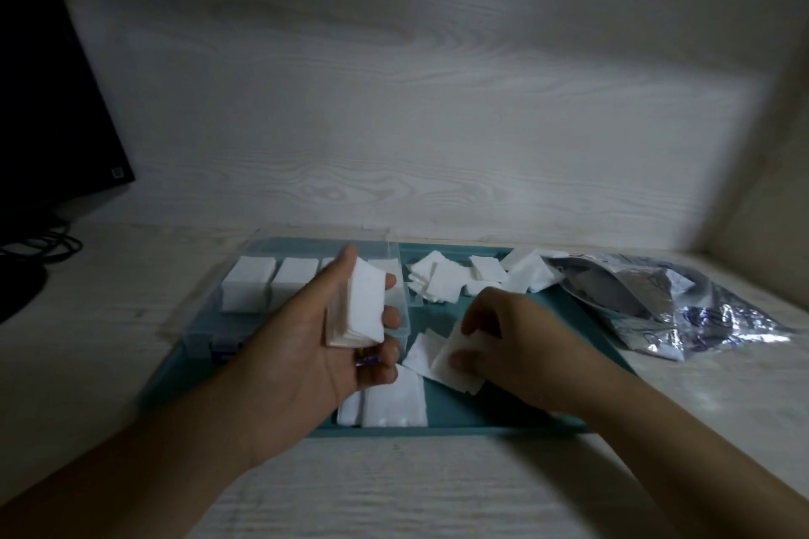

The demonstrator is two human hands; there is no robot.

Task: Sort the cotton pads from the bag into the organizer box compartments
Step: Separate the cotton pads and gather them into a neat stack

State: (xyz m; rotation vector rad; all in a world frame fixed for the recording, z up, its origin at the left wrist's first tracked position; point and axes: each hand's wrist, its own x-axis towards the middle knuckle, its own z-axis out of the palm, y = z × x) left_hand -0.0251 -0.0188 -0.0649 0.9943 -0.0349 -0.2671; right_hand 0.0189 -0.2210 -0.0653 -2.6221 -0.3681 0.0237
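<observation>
Pale wood-grain desk [394, 495] carries a teal tray [446, 416]. Centre-left: organizer box [262, 276], compartments holding cotton pads. Left hand [324, 346] grips a pad stack [357, 311]. Right hand [503, 341] pinches loose pads [451, 363]. Right: foil bag [648, 302]

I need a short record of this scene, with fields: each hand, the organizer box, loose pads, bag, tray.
left hand: grips a stack of cotton pads
right hand: pinches loose pads on the tray
organizer box: clear, on the tray's left; far compartments hold pad stacks
loose pads: scattered at the tray's far side and near edge
bag: silver, crumpled, right of the tray
tray: teal
</observation>
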